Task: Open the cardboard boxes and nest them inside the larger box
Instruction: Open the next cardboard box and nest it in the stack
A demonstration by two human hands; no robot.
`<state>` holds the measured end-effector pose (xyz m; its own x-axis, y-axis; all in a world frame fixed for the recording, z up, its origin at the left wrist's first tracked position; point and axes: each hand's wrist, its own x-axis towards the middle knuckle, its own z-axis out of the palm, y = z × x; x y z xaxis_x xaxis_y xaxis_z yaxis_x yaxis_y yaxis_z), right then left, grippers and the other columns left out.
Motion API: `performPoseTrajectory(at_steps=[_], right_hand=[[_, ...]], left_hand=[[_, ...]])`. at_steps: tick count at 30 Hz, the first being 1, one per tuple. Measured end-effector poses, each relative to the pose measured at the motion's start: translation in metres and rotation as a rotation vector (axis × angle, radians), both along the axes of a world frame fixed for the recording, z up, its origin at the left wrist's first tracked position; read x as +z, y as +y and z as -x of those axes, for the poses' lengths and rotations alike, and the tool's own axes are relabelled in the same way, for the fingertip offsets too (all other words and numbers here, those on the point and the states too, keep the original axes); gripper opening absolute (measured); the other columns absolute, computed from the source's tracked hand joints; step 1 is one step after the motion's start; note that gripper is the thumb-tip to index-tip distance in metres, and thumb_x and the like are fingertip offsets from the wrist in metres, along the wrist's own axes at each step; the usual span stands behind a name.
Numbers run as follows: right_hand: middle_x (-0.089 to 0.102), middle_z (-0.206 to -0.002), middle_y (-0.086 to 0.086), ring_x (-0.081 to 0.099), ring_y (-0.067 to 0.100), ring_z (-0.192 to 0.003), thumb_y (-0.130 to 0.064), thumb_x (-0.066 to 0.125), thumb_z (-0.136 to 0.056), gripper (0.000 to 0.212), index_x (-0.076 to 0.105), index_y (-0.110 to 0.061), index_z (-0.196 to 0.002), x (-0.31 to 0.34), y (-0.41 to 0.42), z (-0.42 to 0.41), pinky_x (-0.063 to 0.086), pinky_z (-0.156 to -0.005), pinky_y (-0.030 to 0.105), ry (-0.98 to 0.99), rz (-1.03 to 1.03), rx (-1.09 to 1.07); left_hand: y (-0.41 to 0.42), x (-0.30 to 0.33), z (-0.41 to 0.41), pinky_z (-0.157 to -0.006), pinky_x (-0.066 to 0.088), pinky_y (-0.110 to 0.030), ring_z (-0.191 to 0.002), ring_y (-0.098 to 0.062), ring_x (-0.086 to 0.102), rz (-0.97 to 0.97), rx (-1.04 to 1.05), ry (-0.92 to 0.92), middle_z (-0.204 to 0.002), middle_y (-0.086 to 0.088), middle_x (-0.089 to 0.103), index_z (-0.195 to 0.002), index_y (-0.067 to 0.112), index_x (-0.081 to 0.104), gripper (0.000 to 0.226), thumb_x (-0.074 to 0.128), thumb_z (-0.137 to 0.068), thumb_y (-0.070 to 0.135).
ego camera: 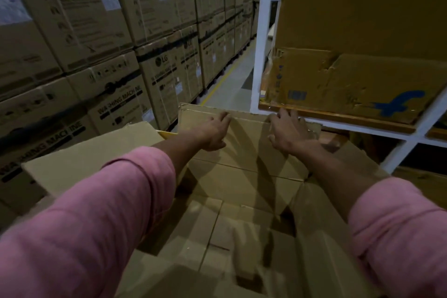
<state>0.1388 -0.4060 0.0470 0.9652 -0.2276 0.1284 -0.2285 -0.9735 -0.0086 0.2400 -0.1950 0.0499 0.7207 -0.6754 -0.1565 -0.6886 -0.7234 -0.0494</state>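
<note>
A large open cardboard box (79, 164) stands in front of me, its left flap spread outward. Inside it sits a smaller opened cardboard box (244, 159), with folded cardboard flaps (217, 230) visible at the bottom. My left hand (214, 132) lies flat on the far flap of the inner box, fingers apart. My right hand (290, 132) presses on the same far flap near its right end, fingers spread. Neither hand closes around anything. Both arms wear pink sleeves.
Stacked washing machine cartons (116, 94) wall the left side. A white metal rack (262, 55) on the right carries a worn brown carton (350, 84) just above my right hand. A floor aisle with a yellow line (225, 80) runs ahead.
</note>
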Motion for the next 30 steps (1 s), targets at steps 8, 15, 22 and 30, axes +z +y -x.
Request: performPoseTrajectory(at_steps=[8,15,22,30], right_hand=[[0.053,-0.122,0.011,0.058,0.026,-0.097,-0.027,0.066,-0.096,0.025,0.06,-0.014,-0.116,-0.001,-0.006,-0.001,0.054,-0.079,0.042,-0.097,-0.072,0.116],[0.039,-0.103,0.001,0.055,0.031,-0.087,-0.032,0.067,-0.095,0.02,0.059,-0.015,-0.103,0.043,-0.009,-0.003,0.043,-0.067,0.038,-0.214,-0.018,0.124],[0.052,-0.119,0.009,0.058,0.034,-0.101,-0.035,0.068,-0.092,0.028,0.06,-0.017,-0.113,0.021,0.007,0.017,0.051,-0.081,0.042,-0.123,-0.002,0.137],[0.052,-0.115,0.014,0.05,0.031,-0.106,-0.002,0.064,-0.085,0.032,0.058,-0.012,-0.115,-0.012,0.016,0.046,0.046,-0.087,0.043,-0.25,0.168,0.055]], left_hand=[[-0.007,-0.005,-0.014,-0.098,0.049,-0.05,-0.115,-0.034,0.048,0.197,-0.001,-0.062,-0.137,-0.013,0.032,-0.145,0.017,0.031,0.066,0.069,-0.091,0.018],[-0.01,0.031,-0.011,-0.078,0.054,-0.053,-0.091,-0.036,0.054,0.364,0.07,-0.218,-0.118,-0.017,0.044,-0.118,0.009,0.046,0.02,0.051,-0.099,0.012],[0.008,0.011,0.01,-0.078,0.051,-0.051,-0.09,-0.032,0.051,0.308,0.083,-0.152,-0.121,-0.015,0.042,-0.127,0.009,0.047,0.028,0.047,-0.101,0.019],[0.026,-0.013,0.041,-0.095,0.054,-0.049,-0.11,-0.033,0.055,0.35,0.041,-0.139,-0.142,-0.016,0.033,-0.141,0.007,0.042,0.054,0.065,-0.095,0.022]])
